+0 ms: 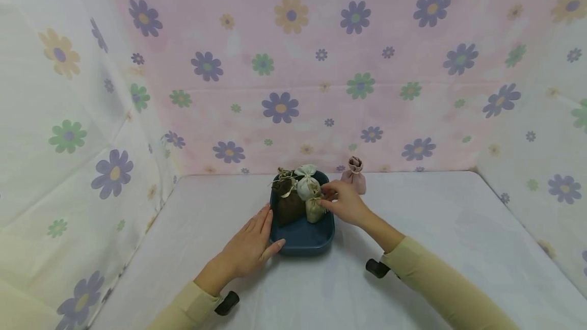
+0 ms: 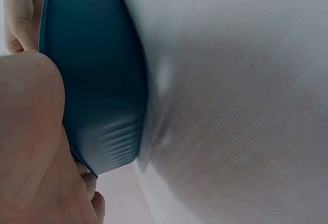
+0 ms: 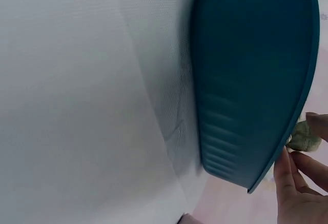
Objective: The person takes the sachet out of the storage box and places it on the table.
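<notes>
A dark blue plastic tub [image 1: 302, 241] with rounded corners stands on the table. My left hand [image 1: 245, 246] rests against its left side, fingers extended and thumb at the front corner of the rim. Inside lie a dark brown drawstring pouch [image 1: 291, 210], a white one [image 1: 308, 187] behind it and a small olive-gold pouch [image 1: 314, 212] on the right. My right hand [image 1: 346, 202] reaches over the right rim and pinches the olive-gold pouch by its gathered top. In the right wrist view, that pouch [image 3: 305, 138] shows between thumb and fingers above the rim.
A dusty pink drawstring pouch [image 1: 354, 180] stands on the table behind my right hand, outside the tub. White cloth covers the table [image 1: 412, 208]. Flower-printed fabric walls [image 1: 279, 65] rise at the back and both sides.
</notes>
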The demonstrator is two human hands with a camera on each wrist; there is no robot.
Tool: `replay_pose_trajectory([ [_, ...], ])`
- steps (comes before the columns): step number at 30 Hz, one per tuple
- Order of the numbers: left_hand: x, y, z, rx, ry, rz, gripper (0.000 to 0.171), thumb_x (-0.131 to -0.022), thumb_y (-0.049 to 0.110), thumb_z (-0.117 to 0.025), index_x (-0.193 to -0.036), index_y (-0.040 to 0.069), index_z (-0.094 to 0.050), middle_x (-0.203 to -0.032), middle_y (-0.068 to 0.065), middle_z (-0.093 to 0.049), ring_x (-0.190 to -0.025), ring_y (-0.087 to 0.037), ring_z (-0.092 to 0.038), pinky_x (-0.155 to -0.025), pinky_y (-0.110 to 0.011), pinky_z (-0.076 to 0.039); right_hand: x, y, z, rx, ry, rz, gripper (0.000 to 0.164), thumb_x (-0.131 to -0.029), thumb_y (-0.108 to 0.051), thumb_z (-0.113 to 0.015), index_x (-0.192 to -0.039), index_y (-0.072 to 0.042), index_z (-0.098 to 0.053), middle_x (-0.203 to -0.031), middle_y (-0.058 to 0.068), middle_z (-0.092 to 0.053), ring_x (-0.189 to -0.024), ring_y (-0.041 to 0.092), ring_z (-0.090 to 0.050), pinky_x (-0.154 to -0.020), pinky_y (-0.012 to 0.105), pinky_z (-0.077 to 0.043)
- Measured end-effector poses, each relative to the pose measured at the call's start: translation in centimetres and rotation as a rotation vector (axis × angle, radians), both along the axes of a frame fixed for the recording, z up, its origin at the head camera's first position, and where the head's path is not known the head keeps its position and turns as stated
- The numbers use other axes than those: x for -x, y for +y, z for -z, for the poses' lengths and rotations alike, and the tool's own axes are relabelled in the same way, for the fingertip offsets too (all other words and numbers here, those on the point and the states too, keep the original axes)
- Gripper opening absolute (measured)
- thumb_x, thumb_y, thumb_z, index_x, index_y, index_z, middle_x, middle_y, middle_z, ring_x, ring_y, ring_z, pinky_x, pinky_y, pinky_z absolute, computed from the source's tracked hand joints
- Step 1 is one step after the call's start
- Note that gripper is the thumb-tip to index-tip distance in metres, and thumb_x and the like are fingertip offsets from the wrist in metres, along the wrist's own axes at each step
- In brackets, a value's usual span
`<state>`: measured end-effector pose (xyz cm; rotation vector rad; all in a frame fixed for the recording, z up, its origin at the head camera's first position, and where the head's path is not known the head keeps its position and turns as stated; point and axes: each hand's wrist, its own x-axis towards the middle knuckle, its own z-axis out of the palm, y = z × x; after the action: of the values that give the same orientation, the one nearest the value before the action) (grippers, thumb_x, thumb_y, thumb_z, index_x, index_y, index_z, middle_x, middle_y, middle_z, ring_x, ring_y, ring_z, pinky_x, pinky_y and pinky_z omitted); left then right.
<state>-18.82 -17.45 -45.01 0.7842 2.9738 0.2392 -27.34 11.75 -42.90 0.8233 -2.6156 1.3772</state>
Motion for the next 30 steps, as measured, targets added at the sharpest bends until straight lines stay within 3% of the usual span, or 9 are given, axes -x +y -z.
replay_pose_trajectory([
  [7, 0.1, -0.1, 0.2, -0.007, 0.017, 0.005, 0.091, -0.107, 0.064, -0.026, -0.16, -0.008, -0.013, -0.17, -0.023, -0.002, -0.157, -0.035, -0.009, -0.124, -0.05, -0.02, 0.6, -0.8, 0.5, -0.029, -0.028, 0.016, 0.031, -0.09, -0.003, -0.076, -0.118, 0.009, -0.069, -0.107, 0.018, -0.069, -0.094, 0.029, -0.069, -0.085, 0.042, -0.059],
  [14, 0.0, 0.0, -0.1, -0.009, 0.012, 0.0, 0.09, -0.107, 0.063, -0.029, -0.16, -0.008, -0.014, -0.17, -0.022, -0.002, -0.158, -0.033, -0.008, -0.124, -0.049, -0.02, 1.1, -1.4, 0.6, -0.029, 0.0, 0.02, 0.027, -0.089, -0.002, -0.076, -0.113, 0.007, -0.069, -0.103, 0.017, -0.07, -0.088, 0.026, -0.07, -0.077, 0.036, -0.06],
  [30, -0.2, 0.1, 0.1, -0.02, 0.024, 0.002, 0.088, -0.108, 0.061, -0.03, -0.16, -0.009, -0.015, -0.17, -0.024, -0.003, -0.157, -0.034, -0.01, -0.124, -0.05, -0.021, 1.6, -2.2, 0.8, -0.087, -0.016, 0.102, 0.019, -0.088, -0.004, -0.077, -0.106, 0.003, -0.072, -0.095, 0.012, -0.074, -0.083, 0.021, -0.07, -0.074, 0.035, -0.059],
])
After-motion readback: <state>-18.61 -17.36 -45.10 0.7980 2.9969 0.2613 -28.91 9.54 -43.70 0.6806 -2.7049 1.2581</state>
